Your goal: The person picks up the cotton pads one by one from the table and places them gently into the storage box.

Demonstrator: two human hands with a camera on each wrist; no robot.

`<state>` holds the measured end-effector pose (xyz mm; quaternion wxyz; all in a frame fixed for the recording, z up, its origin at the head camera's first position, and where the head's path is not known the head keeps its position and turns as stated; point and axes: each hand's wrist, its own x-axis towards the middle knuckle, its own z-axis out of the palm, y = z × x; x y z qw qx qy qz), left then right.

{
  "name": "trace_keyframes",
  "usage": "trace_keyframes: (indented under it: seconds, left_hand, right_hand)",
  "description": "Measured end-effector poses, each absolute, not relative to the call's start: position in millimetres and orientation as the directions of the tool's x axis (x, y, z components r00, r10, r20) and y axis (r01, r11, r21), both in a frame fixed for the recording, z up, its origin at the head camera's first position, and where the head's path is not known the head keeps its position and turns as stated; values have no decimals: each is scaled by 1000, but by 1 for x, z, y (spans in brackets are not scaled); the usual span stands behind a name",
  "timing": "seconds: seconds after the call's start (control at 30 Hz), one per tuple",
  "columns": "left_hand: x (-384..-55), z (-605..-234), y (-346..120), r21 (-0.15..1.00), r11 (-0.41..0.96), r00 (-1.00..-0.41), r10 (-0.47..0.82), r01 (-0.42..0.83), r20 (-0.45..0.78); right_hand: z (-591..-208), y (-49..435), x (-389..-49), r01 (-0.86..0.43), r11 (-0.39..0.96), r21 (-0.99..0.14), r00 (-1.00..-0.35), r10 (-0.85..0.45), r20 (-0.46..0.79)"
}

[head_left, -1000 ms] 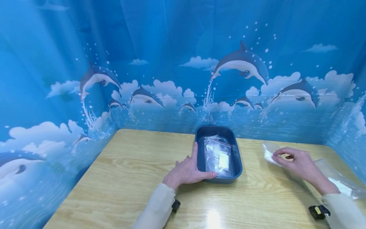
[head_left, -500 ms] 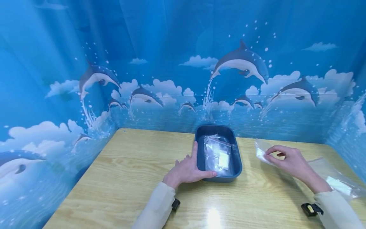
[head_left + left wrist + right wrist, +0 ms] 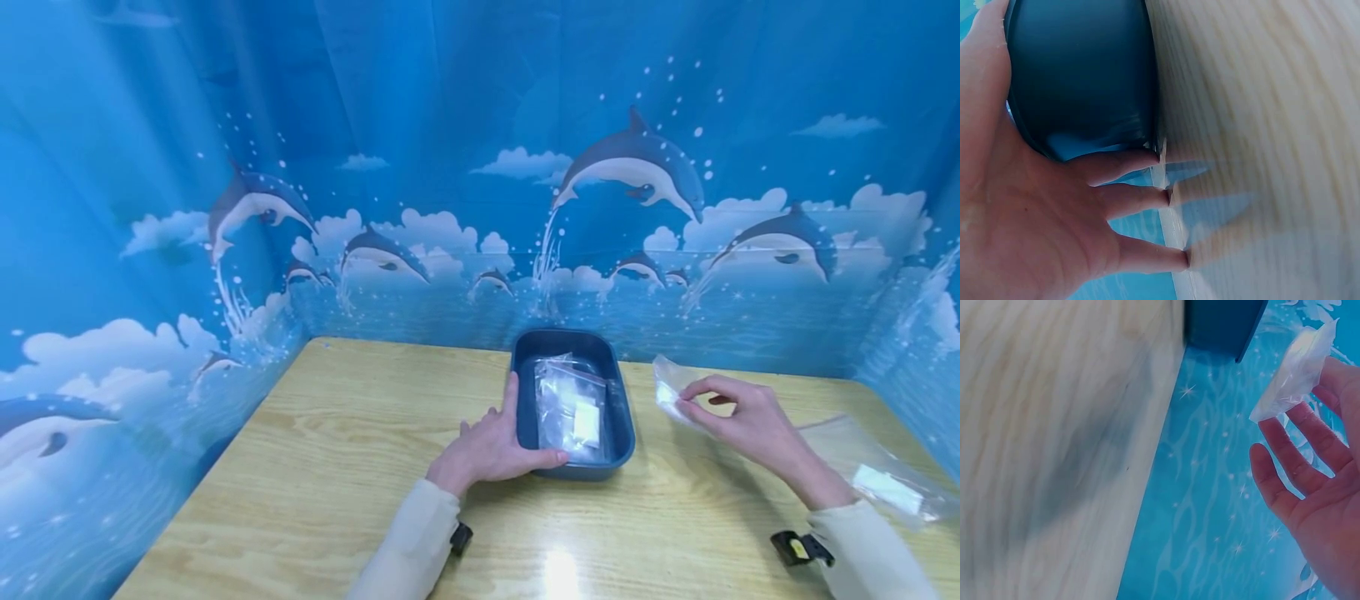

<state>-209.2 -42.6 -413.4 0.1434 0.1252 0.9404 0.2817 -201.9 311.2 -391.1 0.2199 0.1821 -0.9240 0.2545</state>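
A dark blue plastic bin [image 3: 625, 417] stands at the table's back edge, with clear zip bags [image 3: 562, 398] lying inside. My left hand [image 3: 486, 447] rests against its left side, the thumb over the near left rim. In the left wrist view, that hand's fingers [image 3: 1141, 253] lie straight and spread beside the bin [image 3: 1085, 69], their tips touching the table. To the right of the bin, my right hand [image 3: 757, 425] pinches a small clear plastic bag [image 3: 667, 390] with something white in it, held above the table. The right wrist view shows this bag [image 3: 1297, 372] between thumb and fingers.
Another clear bag [image 3: 885, 487] with a white piece inside lies on the table at the right, partly behind the right forearm. A blue dolphin-print curtain [image 3: 450, 167] stands along the back and sides of the wooden table [image 3: 337, 450].
My right hand has moved left toward the bin, carrying the small plastic bag. The left hand and the bin have stayed where they were.
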Motion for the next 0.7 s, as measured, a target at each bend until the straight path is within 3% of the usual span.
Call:
trace_keyframes:
  seconds: [0.7]
  left_hand:
    - [-210, -414, -43, 568, 807, -927, 320, 160, -194]
  right_hand:
    - [-378, 272, -209, -535, 758, -373, -785, -283, 551]
